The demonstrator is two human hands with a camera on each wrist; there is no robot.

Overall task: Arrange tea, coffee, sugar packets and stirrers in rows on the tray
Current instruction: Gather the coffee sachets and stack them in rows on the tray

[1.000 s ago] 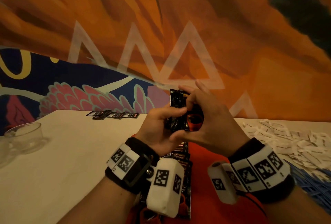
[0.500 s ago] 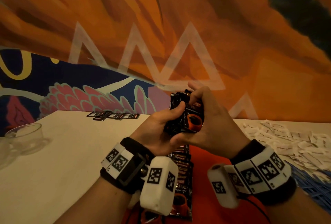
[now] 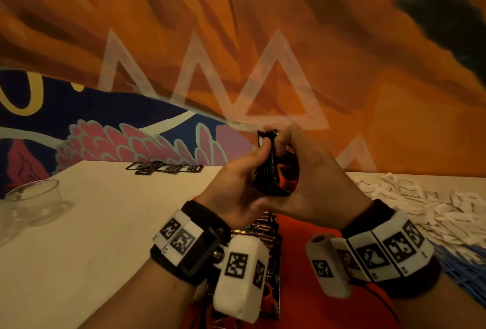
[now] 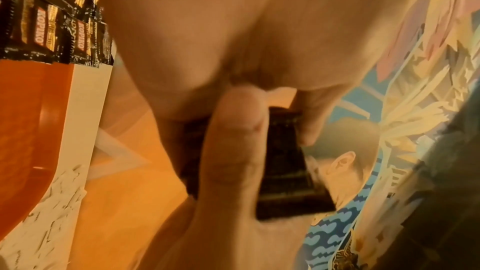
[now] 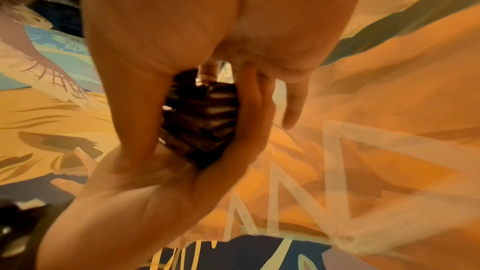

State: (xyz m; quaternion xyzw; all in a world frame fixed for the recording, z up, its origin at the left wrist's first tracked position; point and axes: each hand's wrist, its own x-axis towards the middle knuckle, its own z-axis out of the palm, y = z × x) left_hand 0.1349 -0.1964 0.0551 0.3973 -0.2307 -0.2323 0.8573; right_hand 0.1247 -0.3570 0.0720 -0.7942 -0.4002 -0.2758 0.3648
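Change: since a second ago the two hands have stayed raised together above the tray; the left thumb has slid up to the top edge of the stack of coffee sachets (image 3: 276,171), and the right fingers have curled further over it.
Left hand: the left hand (image 3: 236,192) grips the stack from the left, thumb pressed along its upper edge.
Right hand: the right hand (image 3: 313,184) wraps round the same stack from the right, fingers curled over the top.
Stack: black sachets with an orange cup print, held upright in the air between both palms, above the red tray (image 3: 302,236).
Row on tray: a line of black coffee sachets (image 3: 265,226) lies overlapped along the tray's left side, partly hidden by the left wrist.
White packets: a loose heap of white packets (image 3: 426,205) lies on the table, to the right of the tray.
Table: the pale table (image 3: 105,223) also carries a few dark sachets (image 3: 165,168) near the wall and a clear glass cup (image 3: 34,202) at the left edge.
Blue crate: a blue slatted edge (image 3: 462,268) shows at the lower right.
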